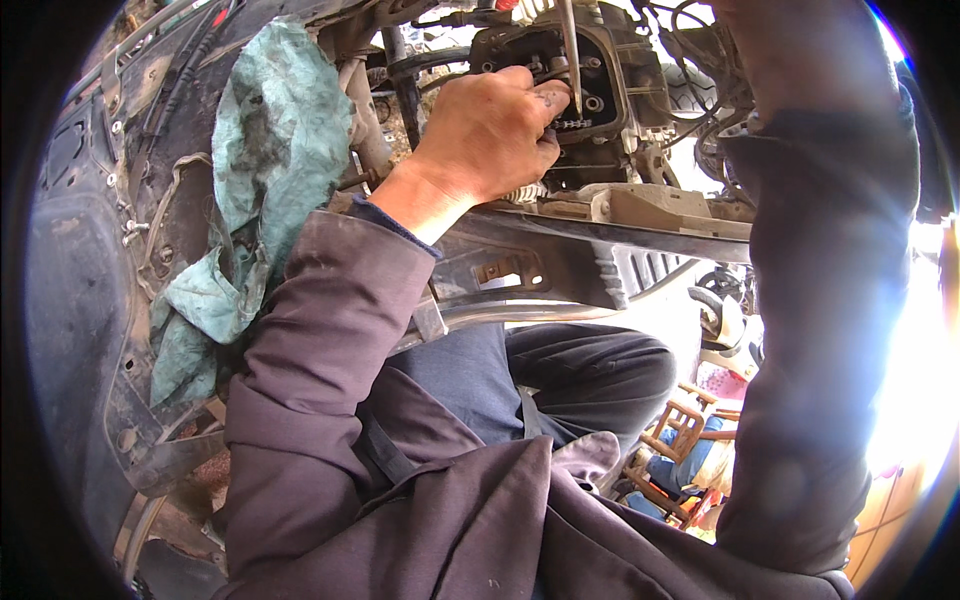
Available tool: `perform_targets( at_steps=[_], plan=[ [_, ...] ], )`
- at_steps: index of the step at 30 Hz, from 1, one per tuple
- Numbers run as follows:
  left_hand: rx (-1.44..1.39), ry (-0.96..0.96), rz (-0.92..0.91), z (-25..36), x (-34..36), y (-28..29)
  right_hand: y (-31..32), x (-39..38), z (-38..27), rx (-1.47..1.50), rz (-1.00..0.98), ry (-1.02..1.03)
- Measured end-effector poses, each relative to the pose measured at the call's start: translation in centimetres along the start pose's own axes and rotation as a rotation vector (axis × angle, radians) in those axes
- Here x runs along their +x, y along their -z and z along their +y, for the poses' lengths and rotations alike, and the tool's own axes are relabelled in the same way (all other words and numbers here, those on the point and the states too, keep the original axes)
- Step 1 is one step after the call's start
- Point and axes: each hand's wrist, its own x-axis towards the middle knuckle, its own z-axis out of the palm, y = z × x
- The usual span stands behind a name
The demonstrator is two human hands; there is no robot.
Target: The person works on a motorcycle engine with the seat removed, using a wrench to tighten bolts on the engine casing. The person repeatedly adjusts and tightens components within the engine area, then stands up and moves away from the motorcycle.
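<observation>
My left hand point(490, 130) reaches into an open, dark engine housing point(619, 120), its fingers curled around something small near a bolt and a chain point(578, 124); what they hold is mostly hidden. A thin pointed metal tool point(572, 55) comes down from the top edge into the housing, beside my left fingertips. My right forearm point(810, 60) rises along the right side and out of the top of the picture, so the hand itself is out of sight. A crumpled, stained teal cloth point(275, 140) hangs over the dark panels left of my left arm.
Black hoses and cables point(700, 40) surround the engine. A metal frame rail point(650, 210) runs below it, with a dark panel point(70, 300) at the far left. My bent knee point(600, 370) is underneath. Behind, at the lower right, are a seated person's legs point(690, 455), wooden chairs and parked vehicles.
</observation>
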Motion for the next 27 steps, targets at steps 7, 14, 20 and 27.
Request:
perform_targets(
  at_steps=[7,14,20,27],
  plan=[
    [-0.039,-0.001,0.042,0.0,0.0,0.1,0.2,-0.2,0.0,-0.011,0.011,0.01],
    [-0.028,0.003,0.05,0.2,-0.3,0.1,0.1,-0.2,-0.5,-0.008,0.008,0.002],
    [-0.026,0.004,0.025,0.1,-0.1,0.1,0.6,-0.7,-0.6,0.014,0.027,-0.04],
    [-0.071,0.004,0.032,-0.1,-0.2,0.0,4.7,-4.1,0.4,0.179,0.19,-0.311]
  ],
)
